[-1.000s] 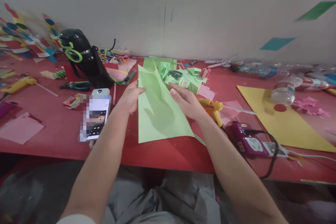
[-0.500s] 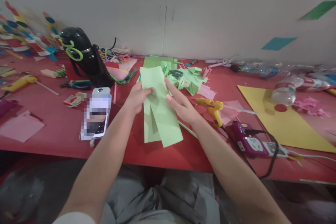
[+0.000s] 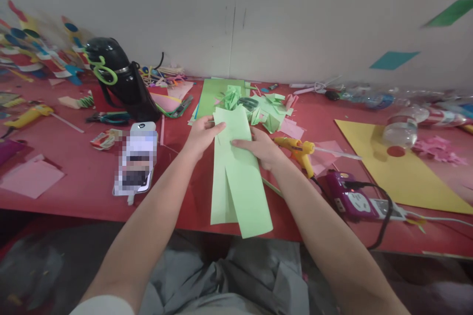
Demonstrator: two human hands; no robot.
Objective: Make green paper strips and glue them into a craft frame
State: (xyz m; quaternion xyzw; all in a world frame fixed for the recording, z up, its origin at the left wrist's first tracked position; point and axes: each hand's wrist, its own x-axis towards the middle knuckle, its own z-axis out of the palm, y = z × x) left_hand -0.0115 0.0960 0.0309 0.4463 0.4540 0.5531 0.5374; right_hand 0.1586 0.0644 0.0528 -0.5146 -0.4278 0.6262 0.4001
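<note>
Since half a second ago, our folded green sheet [image 3: 244, 177] has come nearer to us and a little to the right, and both our hands have shifted right with it. We work at a red table [image 3: 192, 197], the largest thing before us, and the sheet lies over its front middle, the near end reaching past the front edge. Off to the right we have a broad yellow sheet [image 3: 391, 172] with a clear plastic bottle [image 3: 399, 130] lying at its far right side. To the left a black flask [image 3: 129, 83] leans at a tilt. Our green sheet is doubled lengthwise, its layers meeting near the far end and fanning apart towards us. We have our left hand [image 3: 201, 135] at its far left edge, pinching the paper with the thumb on top; our right hand [image 3: 260, 150] grips the opposite edge, thumb laid across the upper layer. We cannot tell whether the fingers hidden beneath are spread or pressed together. Near the left forearm lies a phone [image 3: 142, 157], its screen partly blurred. Just beside our right hand rests a yellow glue gun [image 3: 301, 150], with a purple adapter [image 3: 351, 197] nearer us. Smaller folded green pieces [image 3: 271, 113] lie beyond the hands.
</note>
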